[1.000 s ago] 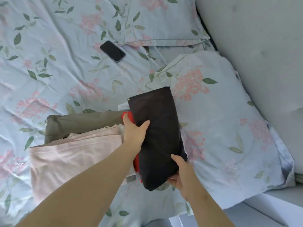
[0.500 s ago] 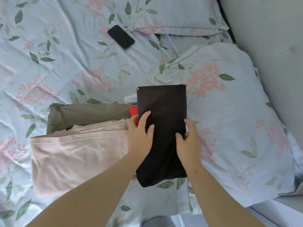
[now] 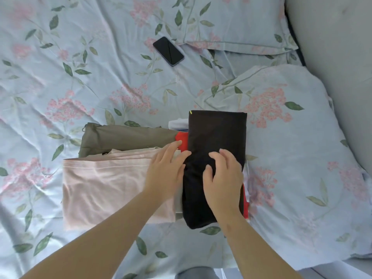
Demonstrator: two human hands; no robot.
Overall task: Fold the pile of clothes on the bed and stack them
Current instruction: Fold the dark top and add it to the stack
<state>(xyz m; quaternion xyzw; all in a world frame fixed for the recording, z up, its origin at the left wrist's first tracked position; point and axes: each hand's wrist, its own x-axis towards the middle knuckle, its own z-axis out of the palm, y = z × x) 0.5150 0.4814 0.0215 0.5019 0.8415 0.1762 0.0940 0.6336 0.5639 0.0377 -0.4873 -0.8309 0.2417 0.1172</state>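
Note:
A folded black garment (image 3: 217,133) lies on top of a small stack, with a red piece (image 3: 182,140) and a white piece (image 3: 177,124) showing beneath it. My right hand (image 3: 222,178) rests on the black garment with its fingers loosely bent. My left hand (image 3: 167,170) lies flat at the stack's left edge, fingertips touching the red piece and the black fabric. To the left sits a second pile: a folded pale pink garment (image 3: 104,186) over an olive-green one (image 3: 124,137).
A black phone (image 3: 168,51) lies face up on the floral bedsheet (image 3: 60,77) farther back. A floral pillow (image 3: 302,158) lies right of the stack and another (image 3: 231,23) sits at the head. A grey padded headboard (image 3: 332,47) runs along the right.
The black garment was lifted in both hands a second ago and now lies flat on the stack. My right hand moved from its lower edge onto its top; my left hand slid to its left side.

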